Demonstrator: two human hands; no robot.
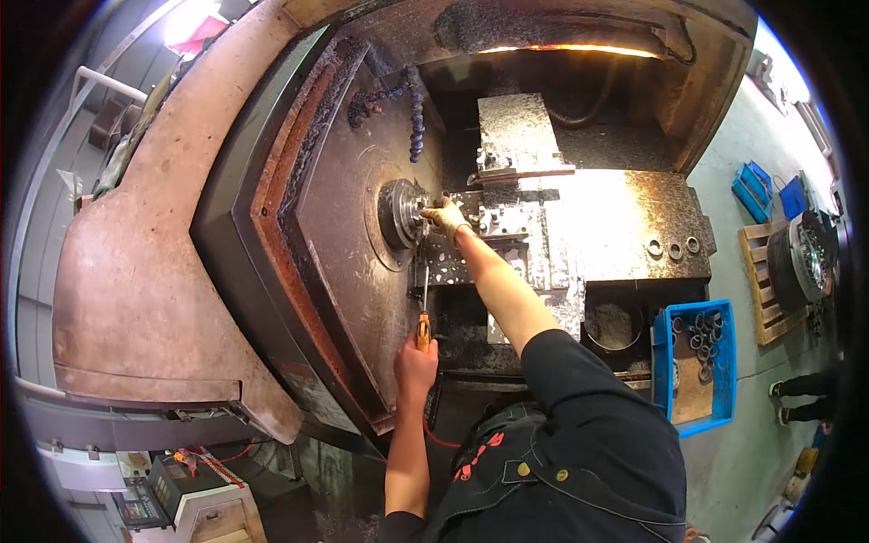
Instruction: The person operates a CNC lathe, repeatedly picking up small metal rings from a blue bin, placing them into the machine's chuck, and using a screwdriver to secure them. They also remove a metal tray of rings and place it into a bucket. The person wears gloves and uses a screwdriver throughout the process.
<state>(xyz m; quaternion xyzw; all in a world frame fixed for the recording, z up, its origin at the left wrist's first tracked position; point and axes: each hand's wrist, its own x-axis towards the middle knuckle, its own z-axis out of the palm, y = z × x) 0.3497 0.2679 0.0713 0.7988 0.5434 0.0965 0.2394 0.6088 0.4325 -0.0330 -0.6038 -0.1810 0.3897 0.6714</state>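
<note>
My left hand (415, 369) is wrapped round the orange handle of an air blow gun (424, 328). Its long thin nozzle points up beside the lathe chuck (396, 214). My right hand (446, 218), in a pale work glove, reaches to the face of the chuck, fingers closed there. What they grip is too small and partly covered to make out. Just right of that hand sits the tool block (503, 220) on the slide, with bright metal chips scattered around it.
Three metal rings (674, 251) stand on the machine's flat cover. A blue crate (670, 371) with several more rings is at the right, by a round pan of chips (614, 326). A blue segmented coolant hose (416, 127) hangs above the chuck. Another person's legs (801, 396) show far right.
</note>
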